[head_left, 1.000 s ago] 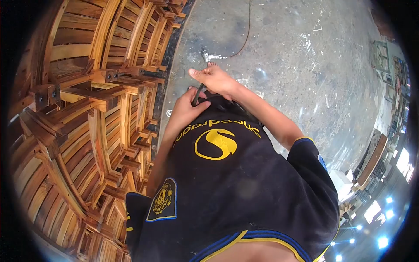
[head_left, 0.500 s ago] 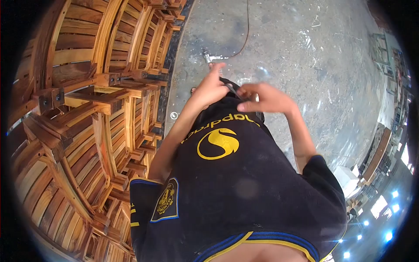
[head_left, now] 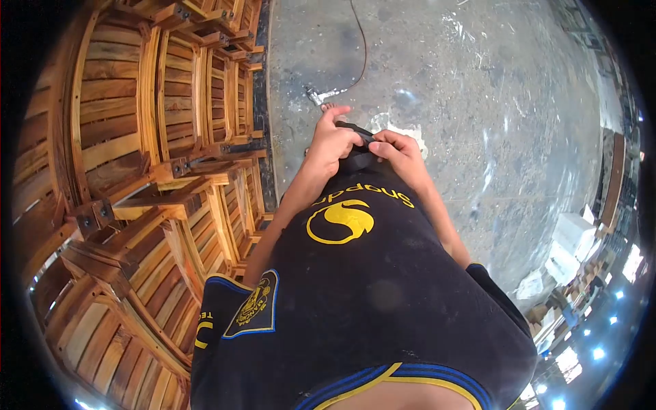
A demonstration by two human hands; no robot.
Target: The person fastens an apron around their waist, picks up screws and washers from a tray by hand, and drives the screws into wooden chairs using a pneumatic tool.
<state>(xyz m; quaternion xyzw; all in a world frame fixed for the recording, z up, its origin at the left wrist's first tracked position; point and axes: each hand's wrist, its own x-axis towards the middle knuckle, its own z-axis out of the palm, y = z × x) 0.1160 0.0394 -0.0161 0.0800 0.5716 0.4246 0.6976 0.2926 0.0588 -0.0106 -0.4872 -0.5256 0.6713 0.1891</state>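
Observation:
A dark, narrow strap-like item (head_left: 361, 132) stretches between my two hands at the front of my waist. My left hand (head_left: 333, 142) is closed on its left part, with one finger pointing out to the right. At its right end, my right hand (head_left: 401, 153) pinches it between thumb and fingers. The hands are close together, just beyond the lower edge of the lettering on my black shirt (head_left: 396, 273). What the item is fastened to cannot be made out.
On the concrete floor (head_left: 451, 96) beyond my hands lies a metal tool (head_left: 316, 98) with a thin brown hose (head_left: 364, 51). Stacked wooden slatted furniture (head_left: 113, 147) rises along the left. White boxes (head_left: 570, 236) and a long brown board (head_left: 613, 181) are at the right.
My hands have come together after being apart, and my right hand has closed on the strap-like item's end. The view has shifted, with more furniture showing at the left.

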